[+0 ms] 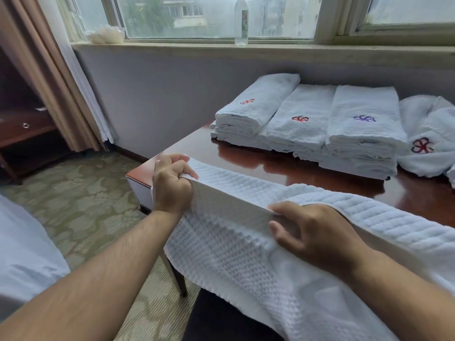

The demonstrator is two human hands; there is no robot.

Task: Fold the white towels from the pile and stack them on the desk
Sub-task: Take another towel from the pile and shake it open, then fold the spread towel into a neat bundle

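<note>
A white waffle-weave towel [229, 242] is stretched over the near edge of the dark red desk [270, 163] and hangs down toward me. My left hand [172, 185] grips its upper edge at the left corner, fingers curled round the cloth. Further right, my right hand [312, 232] pinches the same edge, thumb under and fingers on top. Three stacks of folded white towels [302, 124] with red and purple embroidery stand side by side at the back of the desk.
Loose white towels with a red emblem [428, 141] lie at the desk's right end. A clear bottle [241, 20] stands on the windowsill. A curtain [49, 77] and dark shelf unit [22, 129] stand at left, patterned carpet [81, 200] below, white bedding [22, 257] at lower left.
</note>
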